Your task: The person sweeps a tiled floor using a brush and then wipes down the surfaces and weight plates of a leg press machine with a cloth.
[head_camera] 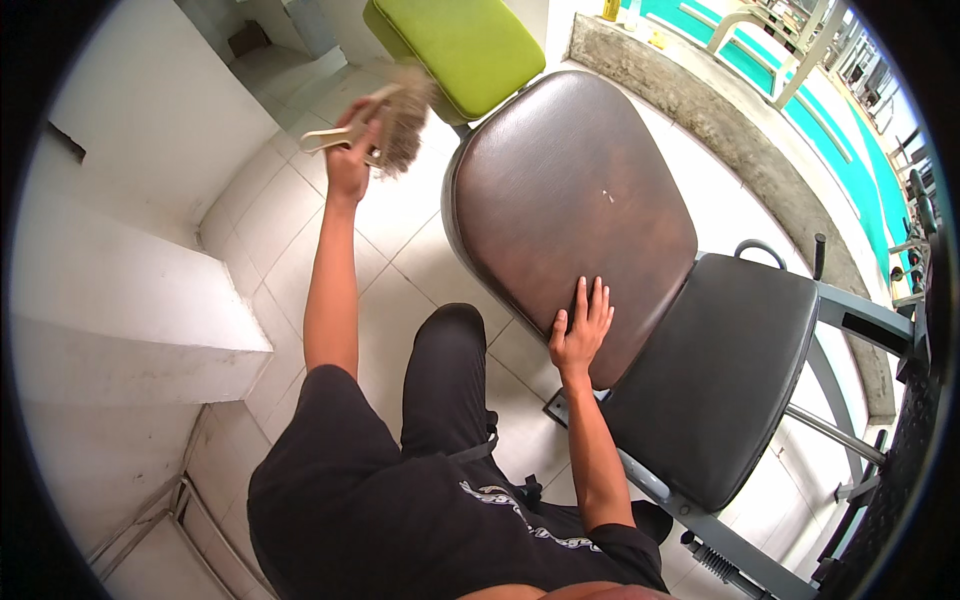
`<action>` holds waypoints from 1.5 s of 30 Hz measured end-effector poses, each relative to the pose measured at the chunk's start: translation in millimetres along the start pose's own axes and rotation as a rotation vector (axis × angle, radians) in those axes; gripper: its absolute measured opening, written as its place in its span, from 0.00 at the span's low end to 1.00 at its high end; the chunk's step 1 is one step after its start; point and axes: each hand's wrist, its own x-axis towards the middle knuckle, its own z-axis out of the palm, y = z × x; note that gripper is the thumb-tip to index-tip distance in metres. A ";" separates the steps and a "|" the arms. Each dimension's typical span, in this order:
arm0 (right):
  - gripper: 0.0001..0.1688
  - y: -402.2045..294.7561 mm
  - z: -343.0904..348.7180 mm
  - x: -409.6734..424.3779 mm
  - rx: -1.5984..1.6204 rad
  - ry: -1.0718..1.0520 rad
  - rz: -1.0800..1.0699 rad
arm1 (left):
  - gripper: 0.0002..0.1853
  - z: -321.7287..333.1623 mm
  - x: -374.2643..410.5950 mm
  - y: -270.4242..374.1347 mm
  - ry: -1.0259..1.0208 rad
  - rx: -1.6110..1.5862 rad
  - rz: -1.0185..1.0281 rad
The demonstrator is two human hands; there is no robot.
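Observation:
My left hand (pixel 349 161) grips a pale-handled brush (pixel 401 124) with brownish bristles, raised over the tiled floor to the left of the gym bench; the bristles are blurred. My right hand (pixel 583 326), fingers spread, rests flat on the lower edge of the brown padded backrest (pixel 574 195), which has a small white mark near its middle. A black padded seat (pixel 720 375) adjoins the backrest at the lower right. Beyond its top end is a lime-green pad (pixel 469 52).
White walls and a pillar (pixel 142 292) stand at the left, a metal-tube frame (pixel 180 502) at the lower left. A low concrete ledge (pixel 720 142) curves along the right, with bottles on top. Grey machine framing (pixel 862 315) borders the seat.

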 end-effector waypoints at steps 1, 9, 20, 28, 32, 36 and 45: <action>0.34 -0.6 0.3 1.2 0.010 0.008 0.003 | 0.18 11.7 -4.2 10.7 -0.163 0.030 -0.018; 0.33 -0.4 1.4 -2.6 0.036 0.007 -0.006 | 0.15 37.2 4.4 -6.4 -0.266 0.459 -0.059; 0.32 5.0 -2.7 -3.5 0.048 0.056 0.011 | 0.17 39.3 -20.5 -23.8 -0.074 0.209 -0.210; 0.32 10.8 0.9 -0.8 0.026 0.074 0.008 | 0.22 -109.1 -247.4 -96.0 -0.185 0.807 -0.745; 0.33 -0.9 1.9 -2.4 0.044 0.015 0.005 | 0.21 -111.2 -337.3 -82.7 -0.100 0.607 -0.884; 0.33 -0.2 -10.1 5.0 0.007 -0.121 0.021 | 0.21 -64.5 -338.7 -52.9 -0.083 0.589 -1.088; 0.34 3.4 -108.2 -18.3 -0.152 -1.045 0.511 | 0.19 -27.2 -294.9 162.1 -0.048 0.266 -1.118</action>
